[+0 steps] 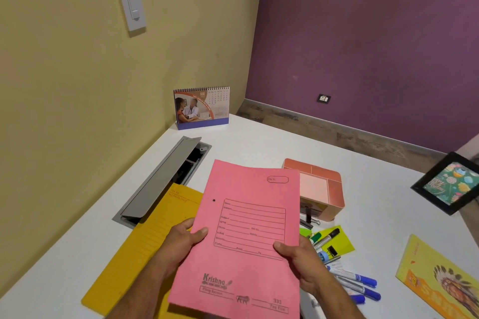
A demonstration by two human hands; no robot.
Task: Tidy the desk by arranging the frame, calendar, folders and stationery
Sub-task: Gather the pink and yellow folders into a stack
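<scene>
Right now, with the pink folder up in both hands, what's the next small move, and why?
Probably lower the pink folder squarely onto the yellow folder lying flat at the left. Both the left hand and the right hand already grip its edges, and stacking the two folders would leave the markers and clips as the remaining clutter.

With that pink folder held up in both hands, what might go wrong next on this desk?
1. The pink paper folder, held by the left hand and right hand, hides part of the blue-capped markers; lowering it blindly might scatter them.
2. The open grey cable hatch lies beside the yellow paper folder; small stationery could slip in.
3. The black picture frame seems close to the white desk's right edge and may get knocked off.
</scene>
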